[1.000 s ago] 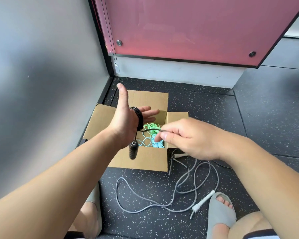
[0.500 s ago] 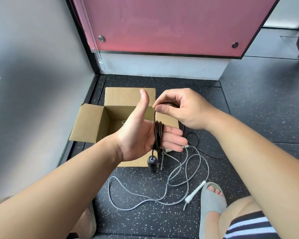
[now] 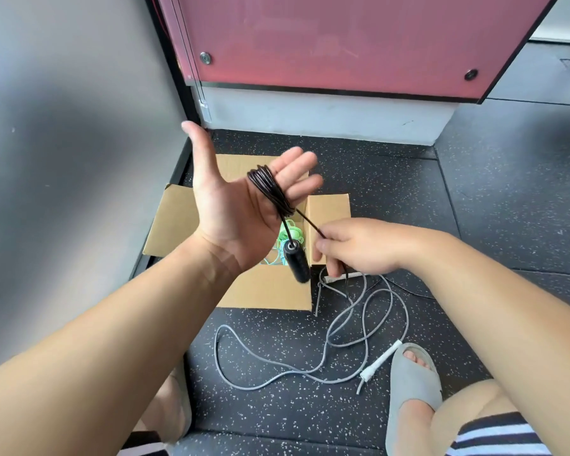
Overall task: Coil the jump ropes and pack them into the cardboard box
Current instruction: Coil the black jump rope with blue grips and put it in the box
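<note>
A black jump rope (image 3: 270,189) is wound in several loops around the fingers of my left hand (image 3: 237,205), which is held palm up with the thumb out above the open cardboard box (image 3: 264,291). Its black handle (image 3: 297,263) dangles below the palm. My right hand (image 3: 356,248) pinches the free black strand just right of the box. Green and blue ropes (image 3: 288,235) lie inside the box. A grey jump rope (image 3: 352,327) with white handles (image 3: 380,362) sprawls loose on the floor in front.
A grey wall (image 3: 63,159) stands close on the left, with a pink panel (image 3: 343,41) behind the box. My feet in grey slippers (image 3: 412,376) rest on the speckled black floor (image 3: 491,209), the right one beside the grey rope's handle.
My right hand has dropped from above my left fingers to low on the right, drawing the black strand down and across. My left hand has lifted and opened wider, the coil now nearer the fingertips.
</note>
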